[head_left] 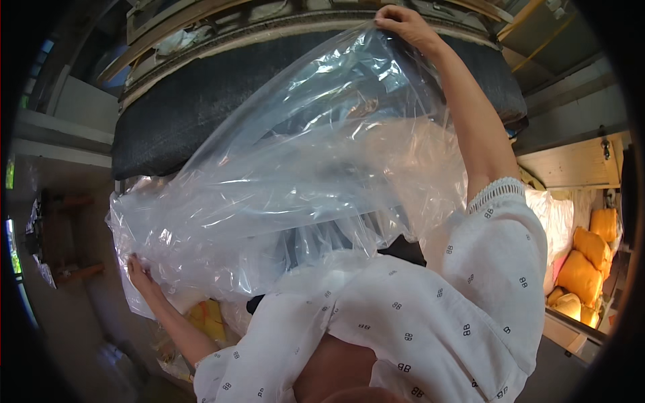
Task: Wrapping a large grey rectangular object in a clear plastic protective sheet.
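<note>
A large clear plastic sheet [302,168] spreads in front of me, creased and shiny. My right hand [406,27] is raised at the far side, fingers pinched together on the sheet's upper corner, so the film slopes up toward it. Low on the left, my left hand [140,274] is closed on the sheet's near left edge. Between the two hands the film hangs in loose folds, its near part lying close against my white patterned shirt [416,322]. Whether the sheet is one layer or several, I cannot tell.
Behind the sheet runs a long dark padded surface [201,94], with wooden slats [161,40] beyond it. Orange-yellow bundles [581,265] are stacked at the right, below a wooden panel [571,161]. A yellow item [207,319] lies near my left forearm.
</note>
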`<move>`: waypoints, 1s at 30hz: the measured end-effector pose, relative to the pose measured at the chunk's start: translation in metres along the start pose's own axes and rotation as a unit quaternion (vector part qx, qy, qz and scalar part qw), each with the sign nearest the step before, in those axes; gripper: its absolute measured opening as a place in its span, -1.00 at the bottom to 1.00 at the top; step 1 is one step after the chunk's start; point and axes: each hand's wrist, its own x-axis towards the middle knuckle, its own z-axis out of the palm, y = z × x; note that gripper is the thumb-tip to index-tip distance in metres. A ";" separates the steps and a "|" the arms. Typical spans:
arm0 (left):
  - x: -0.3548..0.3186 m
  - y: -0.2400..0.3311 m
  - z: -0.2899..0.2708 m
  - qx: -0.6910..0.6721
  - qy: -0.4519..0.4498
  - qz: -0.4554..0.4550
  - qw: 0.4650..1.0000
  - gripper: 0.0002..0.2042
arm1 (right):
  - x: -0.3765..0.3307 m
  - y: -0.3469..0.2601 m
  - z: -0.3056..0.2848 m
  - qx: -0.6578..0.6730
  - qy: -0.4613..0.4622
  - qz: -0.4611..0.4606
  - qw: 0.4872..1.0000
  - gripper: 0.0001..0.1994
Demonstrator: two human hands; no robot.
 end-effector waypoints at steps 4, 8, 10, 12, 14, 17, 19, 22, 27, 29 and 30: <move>0.053 0.101 0.053 -0.205 -0.117 0.125 0.964 -0.67 | 0.045 -0.092 0.031 -0.134 0.373 0.307 0.865 -0.90; 0.135 0.147 0.151 0.024 -0.058 0.340 0.938 -0.76 | -0.007 -0.028 -0.041 -0.559 0.455 0.098 0.686 -0.73; 0.147 0.122 0.244 0.043 -0.121 0.377 0.917 -0.77 | -0.070 0.013 -0.063 -0.578 0.457 0.230 0.636 -0.76; 0.164 0.125 0.269 -0.019 -0.117 0.337 0.934 -0.77 | -0.075 0.015 -0.060 -0.262 0.518 0.182 0.794 -0.78; 0.169 0.124 0.298 -0.080 -0.125 0.289 0.946 -0.78 | -0.074 0.013 -0.072 -0.296 0.498 0.192 0.792 -0.79; 0.165 0.148 0.327 -0.009 -0.142 0.278 0.950 -0.78 | -0.079 0.016 -0.085 -0.344 0.478 0.220 0.778 -0.81; 0.167 0.155 0.337 -0.023 -0.153 0.274 0.949 -0.77 | -0.075 0.021 -0.092 -0.382 0.465 0.247 0.760 -0.80; 0.168 0.164 0.346 0.014 -0.150 0.282 0.948 -0.72 | -0.073 0.023 -0.096 -0.400 0.472 0.267 0.739 -0.78; 0.187 0.166 0.353 0.129 -0.098 0.299 0.940 -0.62 | -0.070 0.023 -0.096 -0.496 0.455 0.267 0.690 -0.69; 0.199 0.162 0.354 0.169 -0.060 0.289 0.941 -0.61 | -0.068 0.023 -0.094 -0.554 0.464 0.233 0.651 -0.66; 0.203 0.161 0.353 0.208 -0.020 0.279 0.937 -0.61 | -0.066 0.020 -0.091 -0.546 0.460 0.257 0.651 -0.64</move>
